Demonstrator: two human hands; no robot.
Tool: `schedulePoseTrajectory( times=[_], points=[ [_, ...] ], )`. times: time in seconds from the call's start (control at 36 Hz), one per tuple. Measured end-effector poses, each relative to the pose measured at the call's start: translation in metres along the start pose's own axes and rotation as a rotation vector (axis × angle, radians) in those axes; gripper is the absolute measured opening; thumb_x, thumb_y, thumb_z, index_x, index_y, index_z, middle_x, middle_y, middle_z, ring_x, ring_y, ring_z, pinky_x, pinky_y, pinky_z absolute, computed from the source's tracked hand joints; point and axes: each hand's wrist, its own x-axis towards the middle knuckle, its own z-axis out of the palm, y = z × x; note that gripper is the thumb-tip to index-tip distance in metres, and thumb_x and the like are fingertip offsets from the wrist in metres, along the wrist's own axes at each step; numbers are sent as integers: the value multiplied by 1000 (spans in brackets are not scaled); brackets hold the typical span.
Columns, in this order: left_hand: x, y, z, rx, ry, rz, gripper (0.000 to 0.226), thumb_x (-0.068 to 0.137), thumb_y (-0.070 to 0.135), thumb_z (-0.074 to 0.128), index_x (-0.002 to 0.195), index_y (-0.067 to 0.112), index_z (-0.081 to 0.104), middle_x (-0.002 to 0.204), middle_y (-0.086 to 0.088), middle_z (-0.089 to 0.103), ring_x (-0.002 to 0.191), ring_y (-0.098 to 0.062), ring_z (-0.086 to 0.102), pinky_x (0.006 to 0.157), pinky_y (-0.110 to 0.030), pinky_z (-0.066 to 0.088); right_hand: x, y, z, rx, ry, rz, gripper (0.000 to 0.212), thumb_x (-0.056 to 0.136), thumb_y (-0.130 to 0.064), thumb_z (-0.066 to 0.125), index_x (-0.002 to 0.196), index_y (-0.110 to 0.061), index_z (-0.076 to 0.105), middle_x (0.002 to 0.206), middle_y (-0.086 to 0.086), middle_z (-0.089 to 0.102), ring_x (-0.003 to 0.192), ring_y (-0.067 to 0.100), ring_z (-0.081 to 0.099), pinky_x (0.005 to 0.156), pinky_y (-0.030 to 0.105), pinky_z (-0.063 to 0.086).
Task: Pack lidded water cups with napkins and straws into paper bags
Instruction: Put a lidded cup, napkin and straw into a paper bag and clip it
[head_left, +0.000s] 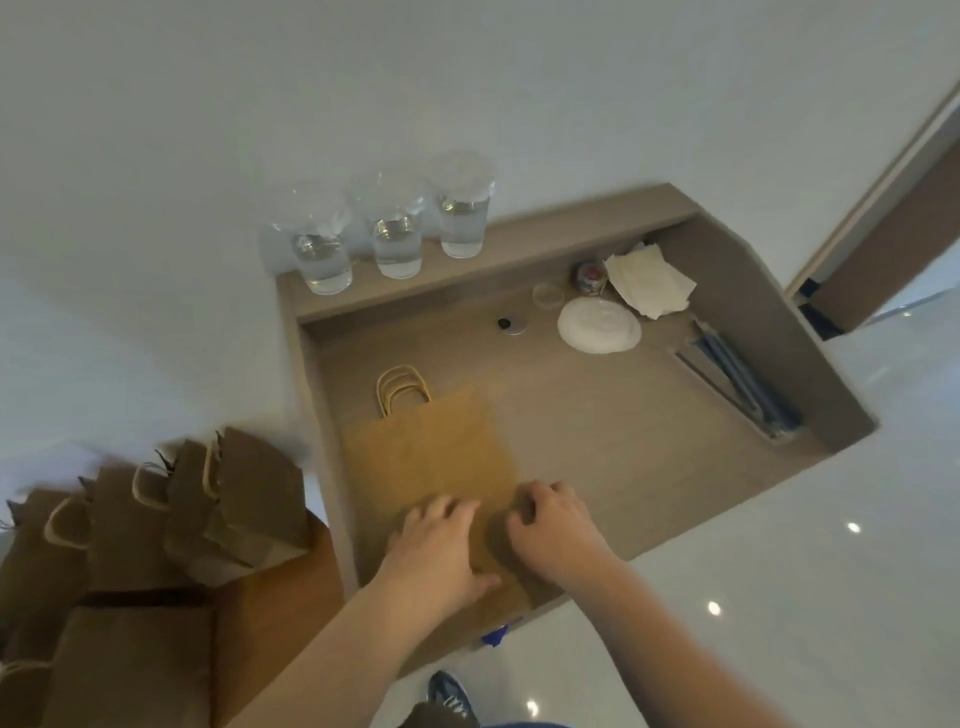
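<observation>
A flat brown paper bag (431, 457) lies on the desk (597, 415), its twine handles pointing away from me. My left hand (439, 545) presses on the bag's near end, fingers spread. My right hand (553, 525) is beside it, its fingers curled on the bag's folded bottom edge. Three clear cups of water (395, 244) stand on the raised back ledge; the rightmost one (464, 218) has a lid on it. White napkins (652, 283) lie at the back right. A pile of clear lids (599, 326) sits near them. Blue straws (748, 384) lie in a wrapper along the right side.
Several opened paper bags (228, 499) stand on a brown surface to my left. A small jar (590, 278), a small clear dish (548, 296) and a black round disc (511, 325) are at the desk's back. Glossy white floor lies to the right, with a door frame (883, 218) beyond.
</observation>
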Motion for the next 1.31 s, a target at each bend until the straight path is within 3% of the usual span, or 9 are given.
schedulePoseTrajectory(
  times=[0.11,0.19,0.33,0.47,0.58,0.69,0.94,1.14,1.31],
  points=[
    [28,18,-3,29,-14,-6,96,78,74,70,157,42,26,163,7,30,148,-31,30,114,-58,39,4,5,-15,32,-34,-41,37,95,-46,52,128,-36,63,126,-5,50,119,22,62,98,26,44],
    [43,31,-9,-47,-9,-23,83,85,59,63,158,39,30,162,5,35,146,-33,34,113,-51,41,11,3,-23,155,-4,-37,23,87,-49,49,107,-45,61,114,-12,52,95,5,61,87,24,48],
    [56,38,-20,-59,63,-97,75,87,55,62,155,40,35,160,7,38,144,-31,37,112,-53,43,39,-4,-31,292,-92,-16,40,97,-49,54,136,-38,52,111,-14,60,94,6,66,70,18,47],
    [62,53,-13,-124,193,-342,87,82,72,64,152,31,31,166,-3,25,146,-36,33,110,-62,44,79,-7,-38,246,-134,-69,26,108,-41,47,118,-29,67,117,3,70,121,28,66,84,25,40],
    [72,83,5,-179,327,-515,98,75,84,60,150,27,31,168,-2,22,152,-33,25,113,-69,37,107,-2,-53,181,-246,-128,28,108,-25,46,89,-16,65,104,13,72,102,31,66,84,36,49],
    [81,95,15,-217,363,-644,108,68,89,63,152,30,30,170,1,21,157,-28,21,118,-66,32,122,6,-73,13,-396,-240,21,108,-27,45,93,-22,59,122,15,70,117,33,65,80,28,41],
    [60,102,34,-279,433,-773,92,68,92,55,148,50,36,161,13,37,142,-22,43,112,-48,42,165,21,-107,-221,-431,-407,17,103,-32,48,93,-23,59,120,14,73,111,32,68,86,33,50],
    [47,110,38,-501,515,-861,110,53,103,59,147,47,43,148,16,47,138,-14,43,111,-38,42,178,23,-93,-321,-474,-459,42,97,-41,42,114,-15,70,126,15,72,115,33,68,87,32,51],
    [47,121,39,-536,563,-874,101,65,96,60,150,42,46,146,16,50,134,-10,48,111,-33,45,176,27,-97,-388,-443,-527,53,86,-49,35,115,-17,66,130,16,68,119,36,66,93,36,52]
  ],
)
